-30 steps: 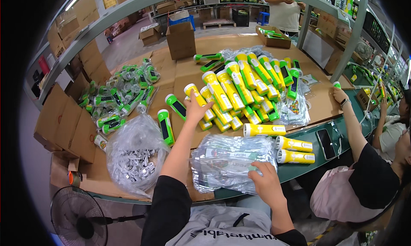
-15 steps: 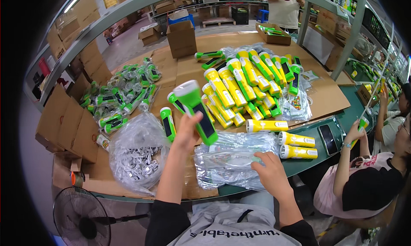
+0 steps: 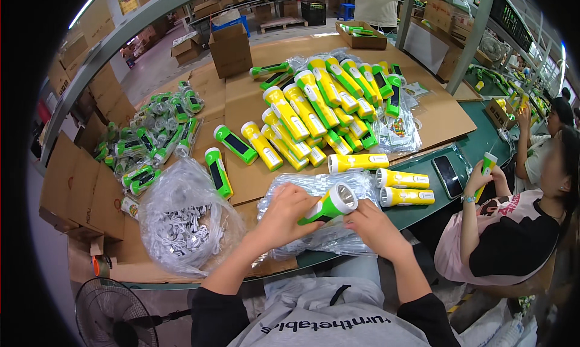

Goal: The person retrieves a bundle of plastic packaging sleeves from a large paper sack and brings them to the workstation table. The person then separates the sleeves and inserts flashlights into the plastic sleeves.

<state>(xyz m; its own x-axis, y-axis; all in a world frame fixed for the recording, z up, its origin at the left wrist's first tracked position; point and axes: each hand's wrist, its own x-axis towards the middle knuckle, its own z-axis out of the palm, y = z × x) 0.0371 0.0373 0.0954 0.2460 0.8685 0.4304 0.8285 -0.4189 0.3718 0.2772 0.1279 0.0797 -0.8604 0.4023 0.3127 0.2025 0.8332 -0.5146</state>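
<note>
My left hand (image 3: 285, 215) is closed round a green-and-white flashlight (image 3: 319, 212), its lens end tilted up to the right. My right hand (image 3: 377, 227) is beside the lens end, fingers pinched at the edge of a clear plastic bag, which is partly hidden. Both hands are over a stack of clear plastic bags (image 3: 284, 185) at the table's front edge. Three yellow flashlights (image 3: 403, 179) lie to the right of the stack. Beyond it is a heap of yellow and green flashlights (image 3: 308, 114). Two green ones with dark panels (image 3: 219, 173) lie to the left.
A clear bag of white cables (image 3: 187, 235) stands at the left front. Behind it lie several bagged green flashlights (image 3: 148, 132). A phone (image 3: 447, 176) rests on the right. An open carton (image 3: 231, 50) stands at the back; a fan (image 3: 115, 317) is at lower left. A co-worker (image 3: 501, 226) sits at right.
My left hand has brought the green flashlight down and right, turning its lens end toward my right hand. The right hand has stayed over the bags. The view has shifted slightly.
</note>
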